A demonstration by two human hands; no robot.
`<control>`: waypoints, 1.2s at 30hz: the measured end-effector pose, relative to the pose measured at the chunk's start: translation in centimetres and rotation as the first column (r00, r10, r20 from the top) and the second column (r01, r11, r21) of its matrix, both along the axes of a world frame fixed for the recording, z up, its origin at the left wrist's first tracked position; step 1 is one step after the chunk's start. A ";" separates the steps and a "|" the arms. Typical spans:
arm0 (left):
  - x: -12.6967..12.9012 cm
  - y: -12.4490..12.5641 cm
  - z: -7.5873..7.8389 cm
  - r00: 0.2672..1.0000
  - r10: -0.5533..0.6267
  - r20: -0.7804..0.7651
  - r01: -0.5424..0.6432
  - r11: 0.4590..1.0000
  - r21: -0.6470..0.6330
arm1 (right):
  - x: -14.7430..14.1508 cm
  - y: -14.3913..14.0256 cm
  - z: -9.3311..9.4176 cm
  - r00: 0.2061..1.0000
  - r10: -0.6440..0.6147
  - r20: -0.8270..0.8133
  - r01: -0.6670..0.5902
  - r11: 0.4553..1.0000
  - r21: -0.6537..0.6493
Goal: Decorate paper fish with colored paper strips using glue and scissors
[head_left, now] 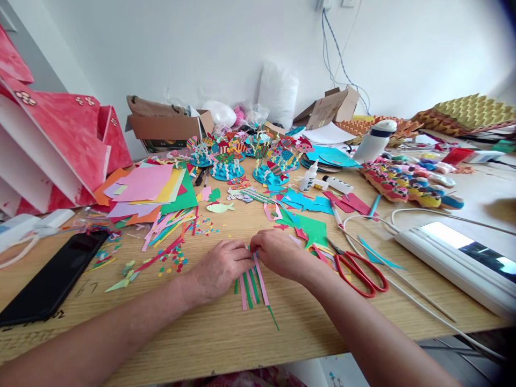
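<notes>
Pink and green paper strips (252, 287) lie side by side on the table in front of me, with their upper ends hidden under my hands. My left hand (226, 263) rests on the left side of the strips, its fingers pressed together over them. Right beside it, my right hand (278, 251) pinches the top of the rightmost pink strip (262, 285). A thin green strip (273, 318) sticks out below that one. To the right lie red-handled scissors (358, 269), and green paper (314, 230) lies just beyond my right hand.
Coloured paper sheets (145, 183), loose strips and paper dots (175, 260) cover the left side. Behind are paper fish crafts on blue bases (228, 169) and a glue bottle (309, 176). A black phone (52, 274) lies left; a white device (455, 269) with cables stands right.
</notes>
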State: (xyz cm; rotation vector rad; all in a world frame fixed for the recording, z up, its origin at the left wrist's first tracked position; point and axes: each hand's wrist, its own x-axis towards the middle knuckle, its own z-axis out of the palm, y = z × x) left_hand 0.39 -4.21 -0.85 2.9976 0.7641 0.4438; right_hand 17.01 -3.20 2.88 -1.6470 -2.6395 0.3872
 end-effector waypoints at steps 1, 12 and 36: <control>0.0 0.0 0.0 1.000 -0.002 -0.003 0.002 1.000 -0.006 | -0.1 0.1 -0.1 1.000 -0.003 0.003 0.003 1.000 -0.011; -1.7 1.5 1.7 0.944 0.182 0.276 -0.106 0.958 -0.268 | 0.6 0.5 1.5 0.997 -0.061 -0.049 0.056 0.995 -0.087; -2.3 2.1 0.6 0.890 0.225 0.396 -0.144 0.964 -0.225 | -1.0 0.9 1.4 0.994 -0.105 0.029 0.108 0.982 -0.154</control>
